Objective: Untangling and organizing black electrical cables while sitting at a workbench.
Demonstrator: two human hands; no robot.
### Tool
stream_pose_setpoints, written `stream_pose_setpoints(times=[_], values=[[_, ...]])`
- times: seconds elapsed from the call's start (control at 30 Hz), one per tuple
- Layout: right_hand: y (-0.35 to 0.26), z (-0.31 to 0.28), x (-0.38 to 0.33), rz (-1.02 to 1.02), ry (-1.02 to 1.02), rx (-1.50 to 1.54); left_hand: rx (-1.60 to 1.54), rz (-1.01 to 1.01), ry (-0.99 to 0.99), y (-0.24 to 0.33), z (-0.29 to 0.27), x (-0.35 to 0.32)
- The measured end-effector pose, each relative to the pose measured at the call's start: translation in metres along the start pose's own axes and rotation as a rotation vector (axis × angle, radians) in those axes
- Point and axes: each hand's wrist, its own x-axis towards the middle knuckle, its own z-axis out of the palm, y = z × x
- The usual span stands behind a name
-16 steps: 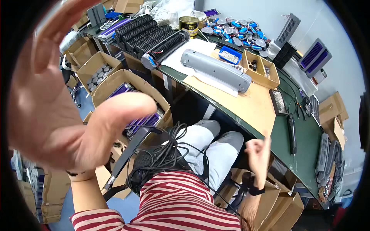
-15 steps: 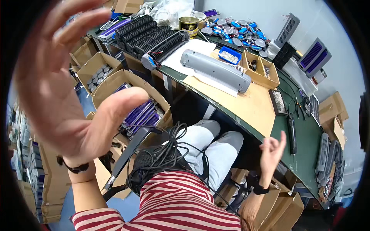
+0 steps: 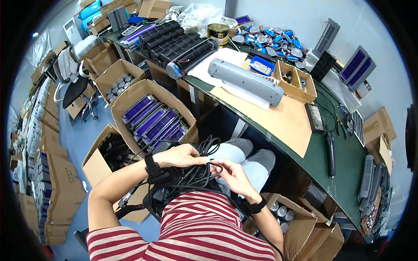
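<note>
Over my lap lies a bundle of looped black cable (image 3: 191,177). My left hand (image 3: 182,156) is at the top of the bundle, fingers together and closed at the cable. Close to its fingertips, my right hand (image 3: 234,177) curls its fingers in a pinch around a strand of the same cable. A small dark bit shows where the fingertips meet; its detail is too small to tell. Both wrists wear black bands. On the bench ahead, apart from both hands, a long grey plastic housing (image 3: 246,81) lies on paper and a tan board (image 3: 285,124).
A green bench (image 3: 344,185) runs along the right, bearing a black electric screwdriver (image 3: 331,154), a blue tray of small parts (image 3: 261,66) and stacked black housings (image 3: 174,45). At my left stand a carton of purple-grilled parts (image 3: 117,111) and a wheeled chair (image 3: 77,92).
Both hands have come down and together to the cable bundle on my lap. Before, the left was raised large in view with fingers spread, and the right was lifted near the bench edge.
</note>
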Motion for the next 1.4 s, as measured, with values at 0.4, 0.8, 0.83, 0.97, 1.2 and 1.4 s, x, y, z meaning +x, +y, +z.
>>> stream_pose_setpoints(times=[0.4, 0.8, 0.83, 0.97, 1.2, 1.4], values=[[-0.031, -0.002, -0.004, -0.003, 0.141, 0.322, -0.592, 0.198, -0.002, 0.042, -0.001, -0.008], [-0.040, -0.001, -0.006, -0.177, 0.362, -0.148, -0.145, 0.254, 0.231, 0.070, 0.004, -0.013], [-0.043, 0.001, -0.006, -0.254, 0.427, -0.296, -0.144, 0.256, 0.229, 0.071, 0.003, -0.010], [-0.057, 0.013, -0.005, -0.514, 0.584, -0.696, -0.080, 0.243, 0.276, 0.075, 0.005, -0.006], [-0.054, 0.002, 0.004, -0.549, 0.552, -0.716, 0.011, 0.226, 0.299, 0.077, 0.004, 0.003], [-0.046, -0.016, 0.011, -0.599, 0.377, -0.660, -0.299, 0.181, -0.008, 0.064, -0.011, 0.025]])
